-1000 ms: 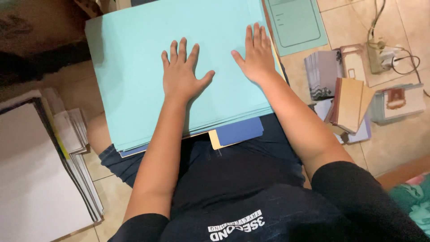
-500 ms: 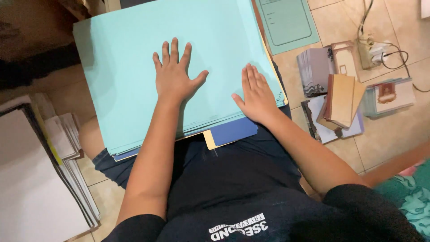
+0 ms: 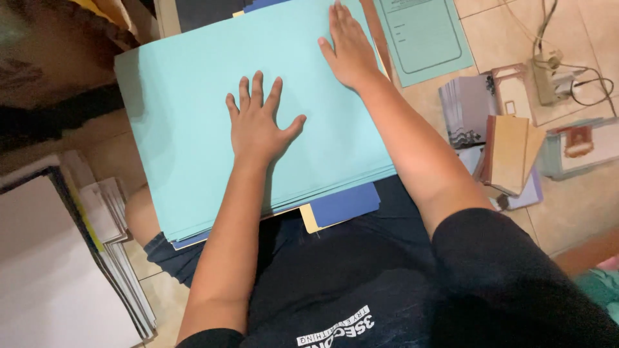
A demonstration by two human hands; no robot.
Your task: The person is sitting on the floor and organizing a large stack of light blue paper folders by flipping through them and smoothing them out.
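Where the lap fills the lower frame, we note the left hand (image 3: pixel 258 125) spread flat mid-frame on the light blue folder stack (image 3: pixel 180 129); farther up, the right hand (image 3: pixel 348 45), fingers together, presses its upper right edge.

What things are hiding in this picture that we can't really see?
Head view:
- Papers under the top light blue sheet: covered, only the blue sheet and a yellow corner stick out.
- Sheet under the left hand and right hand: hidden by the palms.
- White paper stack: cut off by the left edge.
- Cards on the floor: pictures too small to make out.
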